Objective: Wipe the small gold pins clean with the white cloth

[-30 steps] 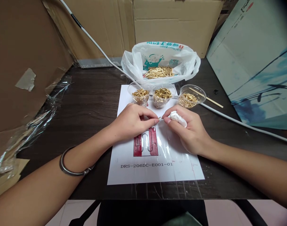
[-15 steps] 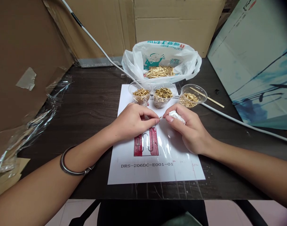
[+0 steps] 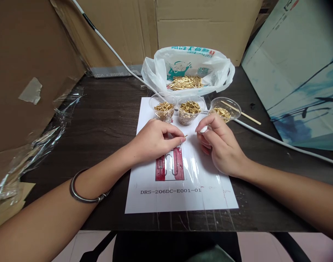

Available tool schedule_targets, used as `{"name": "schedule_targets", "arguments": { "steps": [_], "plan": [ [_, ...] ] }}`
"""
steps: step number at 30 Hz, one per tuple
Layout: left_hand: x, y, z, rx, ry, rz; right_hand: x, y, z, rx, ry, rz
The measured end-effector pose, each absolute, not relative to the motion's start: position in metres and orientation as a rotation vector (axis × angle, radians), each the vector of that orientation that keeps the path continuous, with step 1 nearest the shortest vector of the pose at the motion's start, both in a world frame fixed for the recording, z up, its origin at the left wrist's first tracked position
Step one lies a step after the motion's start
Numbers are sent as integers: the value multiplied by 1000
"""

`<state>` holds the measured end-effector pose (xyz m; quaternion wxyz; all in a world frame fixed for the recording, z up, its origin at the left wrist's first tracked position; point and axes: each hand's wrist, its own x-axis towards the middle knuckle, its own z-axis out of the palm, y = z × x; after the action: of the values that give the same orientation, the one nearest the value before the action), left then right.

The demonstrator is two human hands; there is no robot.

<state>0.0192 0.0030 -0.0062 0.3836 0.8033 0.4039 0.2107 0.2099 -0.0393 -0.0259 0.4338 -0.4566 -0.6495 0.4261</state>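
Note:
Between the thumb and forefinger of my left hand (image 3: 161, 140) a small brass pin (image 3: 185, 136) is pinched, its tip sticking out to the right. My right hand (image 3: 219, 142) is closed around a white wad (image 3: 204, 129), to the right of the pin and in front of the right cup. Under both hands lies a printed paper (image 3: 155, 201) with a red and white drawing. Clear plastic cups of brass pieces stand behind them: a left cup (image 3: 163, 108), a middle cup (image 3: 190, 109) and a right cup (image 3: 222, 109).
A white plastic bag (image 3: 218, 78) full of brass pins stands behind the cups. A wooden stick (image 3: 250, 118) leans in the right cup. A white cable (image 3: 286, 145) crosses the dark table (image 3: 101, 109). Cardboard (image 3: 204, 29) rises at the back and left, a printed panel (image 3: 297, 80) at right.
My right hand has moved up and to the right, away from the pin, and its fingers have curled further round the white wad. My left hand has stayed in place with the pin.

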Motion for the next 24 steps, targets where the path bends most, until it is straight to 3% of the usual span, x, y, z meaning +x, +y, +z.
{"name": "schedule_targets", "arguments": {
  "steps": [24],
  "plan": [
    [17,4,-8,2053,1017,529,212,-40,-16,-1384,-1736,994]
  ]
}}
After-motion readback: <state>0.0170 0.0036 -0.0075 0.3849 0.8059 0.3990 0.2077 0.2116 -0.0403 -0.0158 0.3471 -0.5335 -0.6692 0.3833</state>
